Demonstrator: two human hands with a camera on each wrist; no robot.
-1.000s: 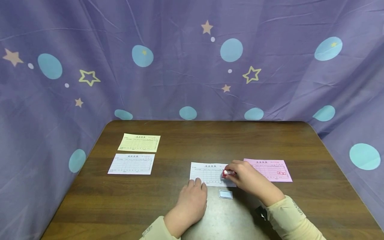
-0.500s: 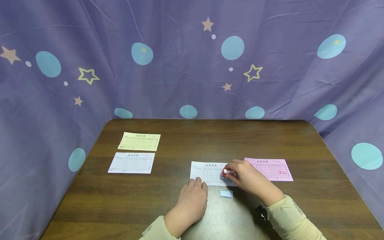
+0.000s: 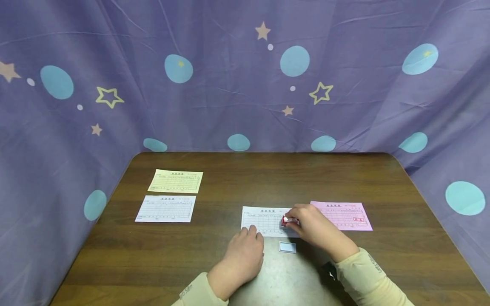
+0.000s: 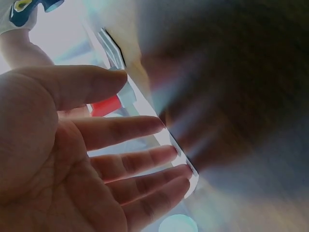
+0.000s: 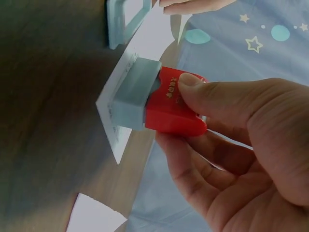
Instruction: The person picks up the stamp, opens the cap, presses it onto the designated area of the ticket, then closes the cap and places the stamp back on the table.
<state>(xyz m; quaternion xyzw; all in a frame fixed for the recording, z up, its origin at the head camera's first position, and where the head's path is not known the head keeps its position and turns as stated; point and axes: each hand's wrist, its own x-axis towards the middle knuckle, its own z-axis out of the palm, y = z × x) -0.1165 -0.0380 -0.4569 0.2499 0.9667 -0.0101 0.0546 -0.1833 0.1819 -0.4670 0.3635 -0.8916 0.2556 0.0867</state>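
A person in cream sleeves (image 3: 202,292) works at a brown wood-grain desk (image 3: 218,199), whose near edge lies out of view. Nearest, the left hand (image 3: 243,255) reaches forward, its grip relaxed and pinching nothing, fingertips on the near edge of a white printed paper slip (image 3: 260,222). Just beyond the small rectangular blue-grey frame (image 3: 287,247), which lies bare on the desk, the right hand (image 3: 317,227) pinches a red-and-grey plastic block stamp (image 5: 166,104) between thumb and fingers. The stamp stands base down on the slip's right-hand part, somewhat toward the desk's right edge.

The step in hand appears to be stamping this slip; the next move would call for even pressure and a straight lift, the left hand steadying the paper.

Beside the right hand, nearer the right edge, a pink printed slip (image 3: 342,216) bears a red boxed mark. Toward the left edge lies a second white slip (image 3: 166,209); beyond it, nearest the far left corner, a yellow slip (image 3: 176,182). A purple star-patterned curtain (image 3: 229,85) hangs past the far edge.
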